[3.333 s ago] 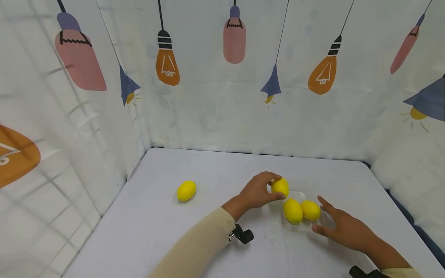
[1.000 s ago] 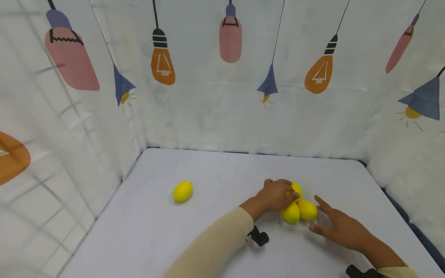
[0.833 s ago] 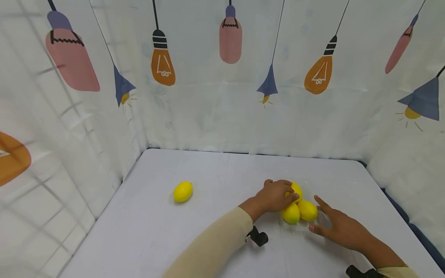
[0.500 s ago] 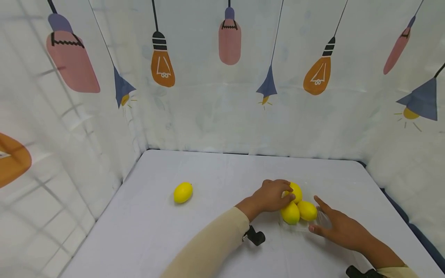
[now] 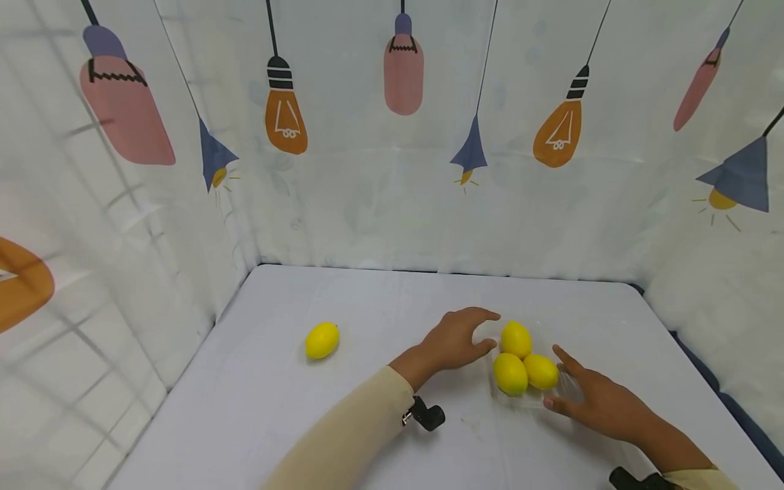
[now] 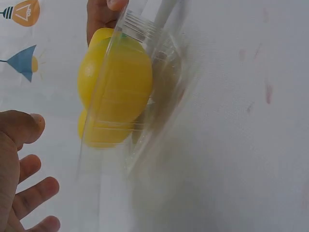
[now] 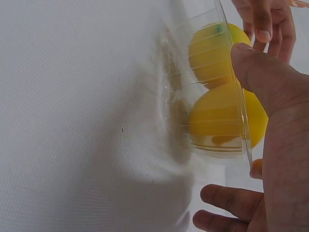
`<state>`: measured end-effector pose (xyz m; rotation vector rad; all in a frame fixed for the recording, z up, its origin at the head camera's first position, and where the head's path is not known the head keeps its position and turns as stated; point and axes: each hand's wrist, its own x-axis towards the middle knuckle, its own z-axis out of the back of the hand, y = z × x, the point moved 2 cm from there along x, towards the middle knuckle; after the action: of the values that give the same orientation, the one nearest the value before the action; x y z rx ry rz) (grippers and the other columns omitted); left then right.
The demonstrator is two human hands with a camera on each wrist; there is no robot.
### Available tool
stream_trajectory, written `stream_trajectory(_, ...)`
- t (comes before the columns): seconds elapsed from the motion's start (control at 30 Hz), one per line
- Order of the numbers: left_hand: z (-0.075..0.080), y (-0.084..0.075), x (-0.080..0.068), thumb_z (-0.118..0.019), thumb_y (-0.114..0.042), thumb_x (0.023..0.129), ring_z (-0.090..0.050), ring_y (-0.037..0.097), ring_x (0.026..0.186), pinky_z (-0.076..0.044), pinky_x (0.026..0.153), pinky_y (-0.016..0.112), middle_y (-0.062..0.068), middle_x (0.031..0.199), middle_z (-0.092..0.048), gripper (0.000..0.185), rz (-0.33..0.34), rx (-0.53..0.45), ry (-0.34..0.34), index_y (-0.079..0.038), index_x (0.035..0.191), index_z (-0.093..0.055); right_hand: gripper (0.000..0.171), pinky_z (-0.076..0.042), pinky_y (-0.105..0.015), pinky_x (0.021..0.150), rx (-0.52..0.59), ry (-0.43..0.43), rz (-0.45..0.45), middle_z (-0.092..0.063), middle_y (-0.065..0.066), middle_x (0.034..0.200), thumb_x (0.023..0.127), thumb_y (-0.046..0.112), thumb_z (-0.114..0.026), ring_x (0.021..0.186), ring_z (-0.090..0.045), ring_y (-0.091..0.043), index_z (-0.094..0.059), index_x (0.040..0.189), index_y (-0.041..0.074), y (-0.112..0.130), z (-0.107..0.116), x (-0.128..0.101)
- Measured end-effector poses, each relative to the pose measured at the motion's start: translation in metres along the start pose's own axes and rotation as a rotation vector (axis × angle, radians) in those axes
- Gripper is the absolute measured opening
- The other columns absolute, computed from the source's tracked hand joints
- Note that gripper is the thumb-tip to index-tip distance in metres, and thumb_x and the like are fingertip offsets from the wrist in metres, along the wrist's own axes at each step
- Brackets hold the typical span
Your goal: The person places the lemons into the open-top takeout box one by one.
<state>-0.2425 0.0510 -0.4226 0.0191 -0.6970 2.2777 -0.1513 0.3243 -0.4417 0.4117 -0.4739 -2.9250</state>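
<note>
A clear plastic tray [image 5: 534,401] on the white table holds three yellow lemons: one at the back [image 5: 516,339] and two at the front [image 5: 510,373] [image 5: 542,371]. My left hand [image 5: 461,336] hovers just left of the tray with fingers spread, holding nothing. My right hand [image 5: 591,400] rests against the tray's right side, index finger and thumb straight. In the right wrist view the thumb [image 7: 258,72] lies along the tray's rim [image 7: 239,121]. The left wrist view shows the lemons [image 6: 116,79] through the tray wall, beside my left hand [image 6: 14,145]. A fourth lemon [image 5: 322,340] lies alone at the left.
The white table [image 5: 367,299] is enclosed on three sides by a curtain [image 5: 392,170] printed with light bulbs. Black wrist camera mounts show by my left sleeve [image 5: 427,414] and at the bottom right [image 5: 637,480].
My left hand let go of the back lemon, which now lies in the tray, and drew back to the left with fingers spread. The right hand has stayed against the tray.
</note>
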Motion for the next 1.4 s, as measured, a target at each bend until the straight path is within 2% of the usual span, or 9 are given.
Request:
stream_trajectory(0.17,0.013,0.01,-0.011,-0.064,-0.035,0.102,-0.047,0.011,0.138,-0.036,0.116,0.031,-0.006,0.148,-0.055,0.048,0.002,-0.005,-0.021,-0.02,0.147,-0.055,0.111,-0.047,-0.073,0.089,0.009,-0.005,0.017,-0.051,-0.029,0.146,0.088,0.074,-0.062,0.126,-0.052,-0.055,-0.017,0.163,0.006,0.001,0.001,0.0)
stream_trajectory(0.43,0.031,0.025,-0.034,-0.068,-0.032,0.1,-0.044,0.014,0.141,-0.036,0.116,0.033,-0.004,0.152,-0.05,0.052,0.052,-0.047,-0.015,-0.02,0.149,-0.053,0.111,-0.046,-0.073,0.088,0.015,0.021,0.001,-0.05,-0.028,0.147,0.089,0.074,-0.06,0.127,-0.051,-0.055,-0.012,0.165,0.009,-0.004,-0.001,0.001)
stream_trajectory(0.77,0.049,0.041,-0.055,-0.073,-0.028,0.097,-0.046,0.016,0.14,-0.039,0.114,0.036,-0.004,0.151,-0.05,0.055,0.099,-0.09,-0.022,-0.02,0.149,-0.053,0.111,-0.048,-0.072,0.088,-0.004,0.013,0.006,-0.051,-0.028,0.146,0.089,0.075,-0.059,0.126,-0.052,-0.055,-0.012,0.165,0.008,-0.008,-0.002,0.002)
stream_trajectory(1.13,0.071,0.059,-0.084,-0.074,-0.029,0.097,-0.044,0.019,0.142,-0.037,0.116,0.041,-0.001,0.152,-0.05,0.056,0.145,-0.074,-0.053,-0.019,0.148,-0.054,0.111,-0.048,-0.072,0.087,-0.016,-0.001,0.01,-0.052,-0.027,0.146,0.088,0.076,-0.058,0.128,-0.05,-0.055,-0.015,0.164,0.009,-0.005,-0.002,0.001)
stream_trajectory(1.4,0.085,0.073,-0.109,-0.076,-0.029,0.095,-0.046,0.02,0.14,-0.038,0.116,0.043,-0.002,0.149,-0.053,0.055,0.216,-0.062,-0.097,-0.02,0.145,-0.056,0.112,-0.048,-0.072,0.087,-0.014,0.008,0.004,-0.052,-0.028,0.146,0.087,0.077,-0.058,0.127,-0.05,-0.055,-0.015,0.164,0.007,-0.005,-0.002,0.002)
